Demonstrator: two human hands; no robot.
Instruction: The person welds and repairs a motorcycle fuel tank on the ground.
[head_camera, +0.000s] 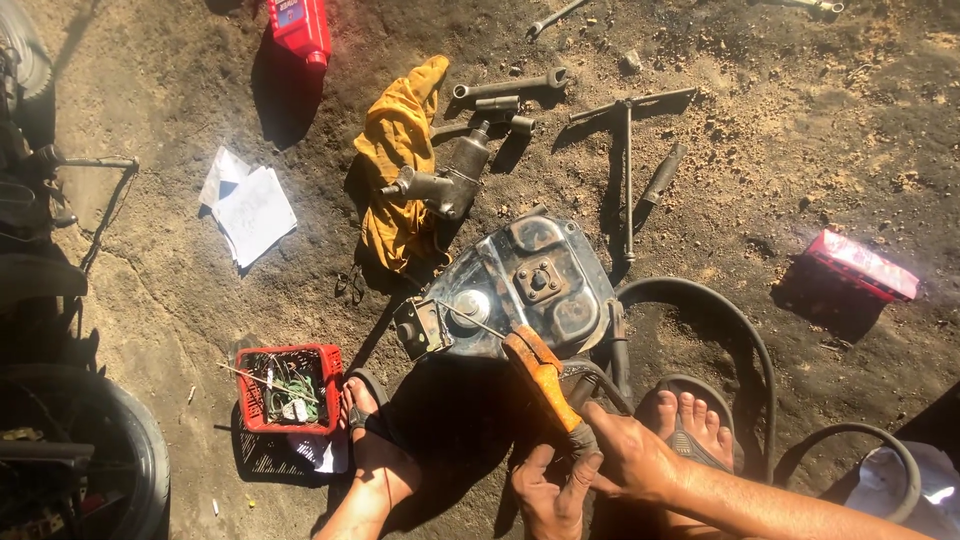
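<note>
- One head-worn camera looks steeply down from the person's own height onto bare dirt ground (800, 150).
- It frames the hands close at the bottom edge, the ground farther off.

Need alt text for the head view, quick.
Both hands, left hand and right hand, grip orange-handled pliers against a metal engine cover on dirt ground. Nearby lie a yellow rag and red basket.

Two bare hands, left hand (552, 495) and right hand (628, 455); one orange-handled pliers (540, 370); one grey metal engine cover (525, 285); one red plastic basket (290, 388); one yellow cloth rag (400, 160); two sandalled feet (690, 420).
</note>
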